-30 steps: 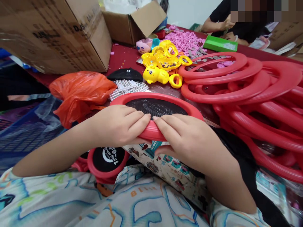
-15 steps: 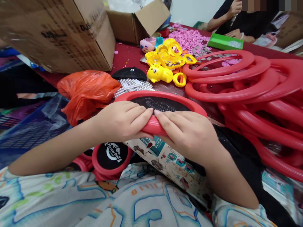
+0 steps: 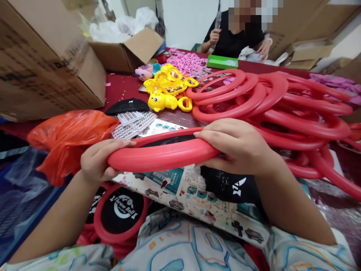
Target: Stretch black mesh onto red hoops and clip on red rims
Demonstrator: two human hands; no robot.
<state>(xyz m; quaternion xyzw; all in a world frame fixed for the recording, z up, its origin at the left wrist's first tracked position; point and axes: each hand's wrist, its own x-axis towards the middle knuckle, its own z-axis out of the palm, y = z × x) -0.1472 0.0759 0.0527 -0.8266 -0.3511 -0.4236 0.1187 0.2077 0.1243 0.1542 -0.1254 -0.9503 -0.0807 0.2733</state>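
Note:
A red ring with black fabric inside it (image 3: 166,155) is tilted in front of me, its thick near rim facing me. My left hand (image 3: 103,158) is closed round its left end, thumb below and fingers on top. At the right end my right hand (image 3: 234,146) grips the rim the same way. Beneath lies a printed cardboard sheet (image 3: 180,195), with a black fabric piece (image 3: 229,184) on it near my right wrist. Down by my lap, finished-looking red discs with black "Throw Ball" faces (image 3: 122,210) are stacked.
Red rings (image 3: 270,101) are heaped at the right. An orange plastic bag (image 3: 70,135) sits at the left beside a large cardboard box (image 3: 53,56). Yellow toy parts (image 3: 166,94) and pink pieces (image 3: 187,63) lie farther back. Across the table sits a person (image 3: 234,34) near a green tray (image 3: 222,61).
My hands have moved apart from the middle of the near rim to the ring's two ends. The ring is now tilted with its edge toward me. The view has swung right.

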